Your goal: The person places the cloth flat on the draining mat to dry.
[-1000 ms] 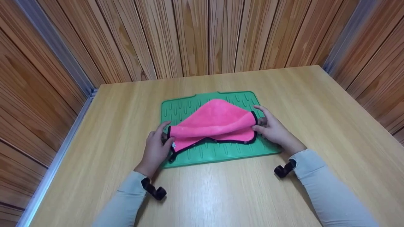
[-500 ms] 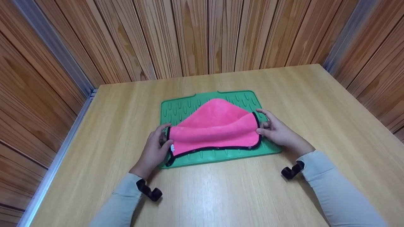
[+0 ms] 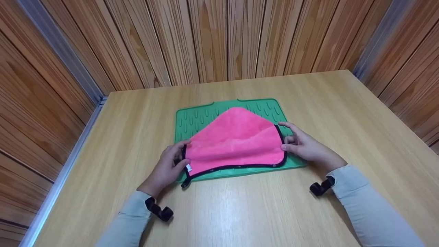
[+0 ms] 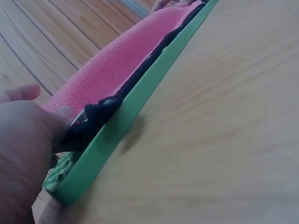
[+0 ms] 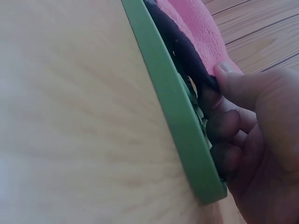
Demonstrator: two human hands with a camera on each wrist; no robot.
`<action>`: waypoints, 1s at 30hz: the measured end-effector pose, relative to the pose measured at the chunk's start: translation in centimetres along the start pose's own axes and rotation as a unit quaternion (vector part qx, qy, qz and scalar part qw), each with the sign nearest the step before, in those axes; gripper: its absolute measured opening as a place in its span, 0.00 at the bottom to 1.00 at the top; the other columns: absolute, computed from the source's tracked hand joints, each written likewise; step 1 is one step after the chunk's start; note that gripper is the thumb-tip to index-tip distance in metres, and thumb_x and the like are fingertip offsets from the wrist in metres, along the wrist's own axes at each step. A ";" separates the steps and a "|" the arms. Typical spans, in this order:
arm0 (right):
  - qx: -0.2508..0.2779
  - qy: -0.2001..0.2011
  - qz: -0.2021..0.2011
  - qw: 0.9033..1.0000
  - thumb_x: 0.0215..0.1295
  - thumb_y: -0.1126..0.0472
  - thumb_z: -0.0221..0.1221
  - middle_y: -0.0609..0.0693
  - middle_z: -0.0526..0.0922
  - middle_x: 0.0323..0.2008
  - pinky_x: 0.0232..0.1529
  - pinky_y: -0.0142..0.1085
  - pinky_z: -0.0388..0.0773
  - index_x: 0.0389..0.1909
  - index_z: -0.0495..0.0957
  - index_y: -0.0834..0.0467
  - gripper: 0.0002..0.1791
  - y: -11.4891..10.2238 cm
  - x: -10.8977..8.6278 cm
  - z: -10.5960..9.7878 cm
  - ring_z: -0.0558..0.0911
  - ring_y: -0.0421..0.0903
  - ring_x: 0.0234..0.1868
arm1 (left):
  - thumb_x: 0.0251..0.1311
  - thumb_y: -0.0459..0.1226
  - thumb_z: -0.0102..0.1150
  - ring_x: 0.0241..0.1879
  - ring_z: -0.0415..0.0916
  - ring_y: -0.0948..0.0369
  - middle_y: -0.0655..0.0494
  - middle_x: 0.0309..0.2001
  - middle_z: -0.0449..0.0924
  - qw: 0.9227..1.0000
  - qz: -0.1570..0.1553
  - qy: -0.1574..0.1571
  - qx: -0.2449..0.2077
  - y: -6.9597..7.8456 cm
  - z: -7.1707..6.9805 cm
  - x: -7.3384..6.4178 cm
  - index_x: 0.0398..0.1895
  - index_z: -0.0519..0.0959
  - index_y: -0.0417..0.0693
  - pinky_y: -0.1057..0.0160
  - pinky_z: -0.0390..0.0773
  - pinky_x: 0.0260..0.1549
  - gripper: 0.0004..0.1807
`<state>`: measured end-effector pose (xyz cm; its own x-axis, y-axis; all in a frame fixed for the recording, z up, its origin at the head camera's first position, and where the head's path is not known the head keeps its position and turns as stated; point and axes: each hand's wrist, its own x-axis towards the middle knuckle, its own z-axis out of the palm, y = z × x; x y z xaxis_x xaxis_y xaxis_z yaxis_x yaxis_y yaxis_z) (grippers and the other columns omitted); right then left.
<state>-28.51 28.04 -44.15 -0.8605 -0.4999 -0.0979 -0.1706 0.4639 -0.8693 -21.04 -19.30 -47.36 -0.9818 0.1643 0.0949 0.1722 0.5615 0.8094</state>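
Note:
A pink cloth [image 3: 236, 137] with black edging lies over the green mat [image 3: 193, 120], its far part bulging up. At the cloth's left edge my left hand [image 3: 168, 164] pinches the border near a small white tag [image 3: 188, 167]. A black loop [image 3: 186, 182] hangs from the near left corner, past the mat's front edge. My right hand [image 3: 301, 144] pinches the right border between thumb and curled fingers, as the right wrist view shows on the black edging [image 5: 184, 46]. The cloth's near edge [image 4: 154, 51] runs along the mat's front rim in the left wrist view.
The mat lies on a light wooden table [image 3: 233, 212]. Wood-plank walls [image 3: 212, 41] stand behind and at both sides. A black wrist mount [image 3: 159, 210] sits on the left sleeve and another black mount [image 3: 322, 187] on the right.
Both hands have drawn the cloth's near edge toward the front of the mat, and the right hand has shifted right. The fold across the cloth has flattened out.

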 end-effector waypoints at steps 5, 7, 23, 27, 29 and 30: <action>-0.007 -0.011 0.002 1.000 0.85 0.64 0.61 0.50 0.80 0.37 0.47 0.28 0.74 0.93 0.43 0.53 0.48 0.0 -0.4 0.0 0.75 0.39 0.37 | 0.82 0.33 0.63 0.66 0.67 0.49 0.44 0.70 0.73 1.000 -0.003 -0.010 -0.010 -0.1 0.0 -0.3 0.85 0.70 0.57 0.45 0.73 0.68 0.33; -0.009 -0.014 0.000 1.000 0.85 0.64 0.61 0.51 0.80 0.37 0.46 0.29 0.73 0.93 0.43 0.53 0.48 0.0 -0.6 0.0 0.74 0.40 0.36 | 0.82 0.34 0.63 0.66 0.66 0.49 0.45 0.69 0.73 1.000 -0.010 -0.016 -0.010 -0.1 0.0 -0.4 0.85 0.70 0.58 0.46 0.72 0.68 0.33; -0.007 -0.040 -0.002 0.999 0.78 0.65 0.69 0.50 0.88 0.44 0.39 0.29 0.74 0.94 0.39 0.47 0.58 0.2 -1.1 0.6 0.78 0.39 0.37 | 0.73 0.36 0.75 0.83 0.62 0.40 0.44 0.84 0.66 0.998 -0.039 -0.051 -0.025 0.3 0.0 -1.4 0.86 0.70 0.70 0.32 0.69 0.82 0.42; -0.029 -0.020 -0.008 0.999 0.79 0.64 0.69 0.49 0.84 0.38 0.41 0.29 0.74 0.94 0.41 0.49 0.57 0.2 -1.1 0.4 0.77 0.40 0.38 | 0.74 0.33 0.73 0.84 0.62 0.37 0.42 0.85 0.63 0.997 -0.039 -0.064 -0.037 0.2 -0.2 -1.3 0.85 0.70 0.66 0.31 0.65 0.85 0.41; -0.040 -0.008 -0.020 0.999 0.78 0.65 0.69 0.48 0.80 0.34 0.42 0.29 0.74 0.94 0.42 0.52 0.56 0.3 -1.0 0.4 0.76 0.39 0.37 | 0.74 0.31 0.72 0.86 0.62 0.34 0.41 0.86 0.66 0.996 -0.032 -0.073 -0.046 0.1 -0.4 -1.1 0.86 0.69 0.62 0.29 0.55 0.88 0.41; -0.042 -0.001 -0.027 0.999 0.78 0.65 0.69 0.47 0.78 0.33 0.42 0.28 0.75 0.94 0.42 0.54 0.56 0.4 -1.0 0.3 0.76 0.39 0.37 | 0.73 0.31 0.72 0.87 0.61 0.34 0.40 0.87 0.67 0.995 -0.026 -0.078 -0.051 0.0 -0.5 -1.1 0.86 0.69 0.60 0.29 0.48 0.90 0.41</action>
<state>-27.55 28.46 -44.54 -0.8484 -0.5267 -0.0526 -0.2566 0.4962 -0.8294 -20.02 -19.89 -47.18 -0.9638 0.2647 -0.0331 0.1047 0.4893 0.8658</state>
